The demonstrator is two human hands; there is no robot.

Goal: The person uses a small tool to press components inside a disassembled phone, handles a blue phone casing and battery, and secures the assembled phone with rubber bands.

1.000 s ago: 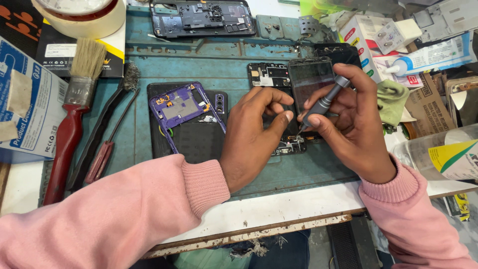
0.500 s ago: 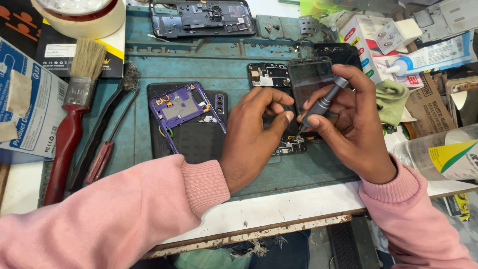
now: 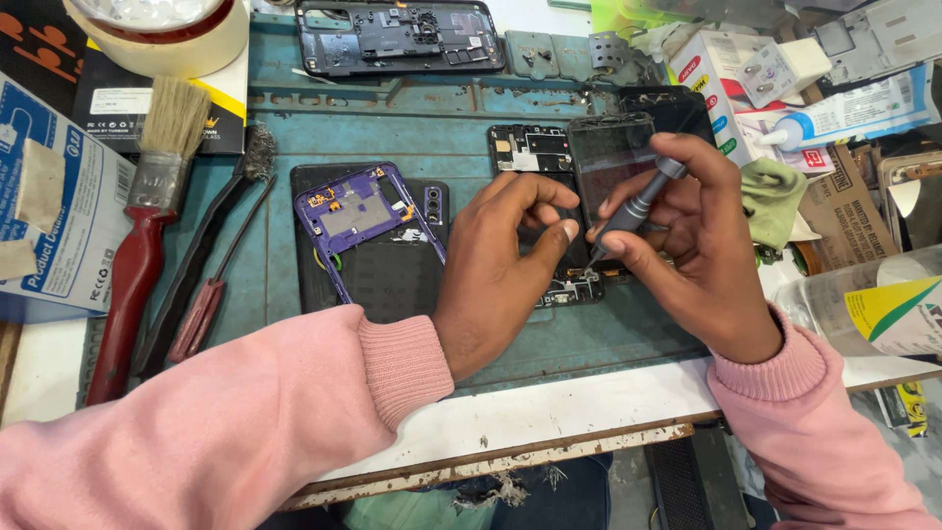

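Pink sleeves are seen nearest the camera, crossing the white front edge of the worktop (image 3: 549,412). Beyond that edge a teal mat (image 3: 412,118) is spread, and every place below is given relative to it. At the mat's middle right, the left hand (image 3: 500,270) is curled, with its thumb and forefinger pinched against the lower part of an opened black phone (image 3: 574,196), which lies flat on the mat. Just beside it, the right hand (image 3: 687,255) is closed around a grey precision screwdriver (image 3: 633,211); the tool is tilted, and its tip is set down on the phone's lower end close to the left fingertips. On the mat's middle left, a purple phone frame (image 3: 358,211) is laid upon a black back cover. Along the mat's left edge a red-handled brush (image 3: 142,245) and a slim red-handled tool (image 3: 201,314) are placed. At the mat's far edge another stripped phone chassis (image 3: 397,34) is set, with a roll of tape (image 3: 162,34) off the far left corner. Off the mat's right side, boxes and a green cloth (image 3: 770,201) are piled.
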